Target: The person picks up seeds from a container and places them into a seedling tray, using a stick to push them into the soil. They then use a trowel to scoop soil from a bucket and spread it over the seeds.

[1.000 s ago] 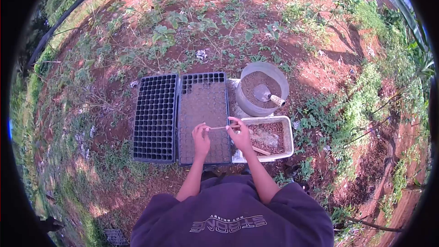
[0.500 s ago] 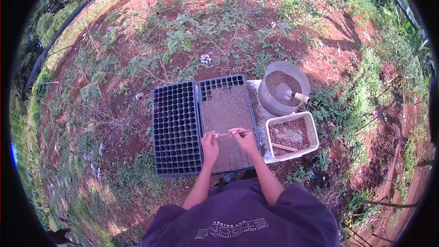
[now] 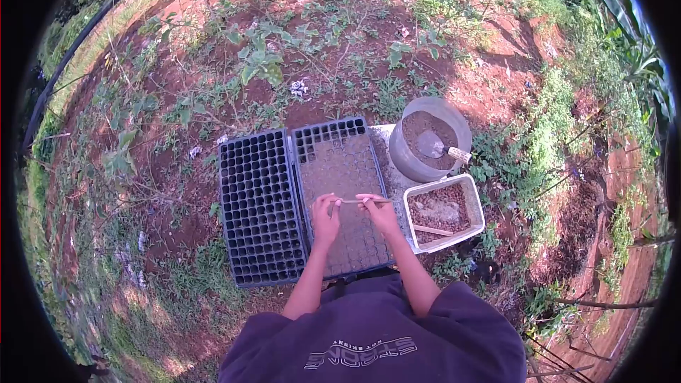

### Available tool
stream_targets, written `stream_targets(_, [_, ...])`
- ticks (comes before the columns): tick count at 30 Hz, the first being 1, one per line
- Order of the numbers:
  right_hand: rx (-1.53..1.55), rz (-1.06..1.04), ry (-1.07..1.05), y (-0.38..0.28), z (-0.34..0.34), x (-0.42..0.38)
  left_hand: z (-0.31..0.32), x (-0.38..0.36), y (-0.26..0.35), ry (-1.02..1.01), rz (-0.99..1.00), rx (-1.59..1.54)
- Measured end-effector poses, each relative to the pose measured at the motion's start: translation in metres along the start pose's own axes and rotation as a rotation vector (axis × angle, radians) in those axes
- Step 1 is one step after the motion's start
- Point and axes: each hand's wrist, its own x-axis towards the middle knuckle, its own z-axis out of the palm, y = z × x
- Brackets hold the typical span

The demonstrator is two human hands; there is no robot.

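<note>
A thin wooden stick (image 3: 352,201) spans the gap between my two hands, held level over a seedling tray (image 3: 306,150). My left hand (image 3: 325,221) pinches its left end, and my right hand (image 3: 381,215) grips the right end, with a short piece sticking out past the fingers. Brown soil (image 3: 340,170) covers most of that tray's cells; a few at the far edge show dark and unfilled. Close by on the left lies a second black seedling tray (image 3: 259,206), its cells without soil.
Right of the trays stands a round grey bucket (image 3: 411,164) of soil with a trowel (image 3: 430,145) in it. Nearer me, a rectangular tub (image 3: 479,207) holds brown pellets, some pale powder and a flat wooden piece (image 3: 433,230). Weeds and red earth surround everything.
My view has tilted slightly, so trays, bucket and tub appear farther left. Both hands keep hold of the stick, which now looks a little more level.
</note>
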Motion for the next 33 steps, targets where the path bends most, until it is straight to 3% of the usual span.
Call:
stream_targets(2, [0.002, 0.038, 0.013, 0.0, 0.0, 0.007, 0.0, 0.003, -0.004, -0.044, -0.029, 0.01])
stream_targets(5, [-0.016, -0.065, 0.034, 0.006, -0.003, 0.026, 0.004, 0.02, -0.01, -0.067, -0.046, 0.001])
stream_targets(7, [-0.201, -0.172, 0.095, 0.01, -0.01, 0.042, 0.009, 0.037, -0.011, -0.072, -0.059, 0.033])
stream_targets(11, [-0.239, -0.093, 0.183, 0.001, -0.017, 0.073, 0.026, 0.068, -0.023, -0.144, 0.029, 0.188])
stream_targets(13, [-0.548, -0.439, 0.343, -0.001, -0.018, 0.09, 0.035, 0.086, -0.026, -0.207, 0.008, 0.227])
stream_targets(17, [-0.632, -0.466, 0.311, 0.007, -0.023, 0.125, 0.05, 0.111, -0.027, -0.355, -0.009, 0.452])
stream_targets(26, [-0.642, -0.342, 0.319, 0.022, -0.015, 0.162, 0.081, 0.127, -0.04, -0.404, 0.033, 0.656])
stream_targets(33, [-0.612, -0.362, 0.323, 0.029, -0.014, 0.171, 0.085, 0.125, -0.04, -0.365, 0.027, 0.679])
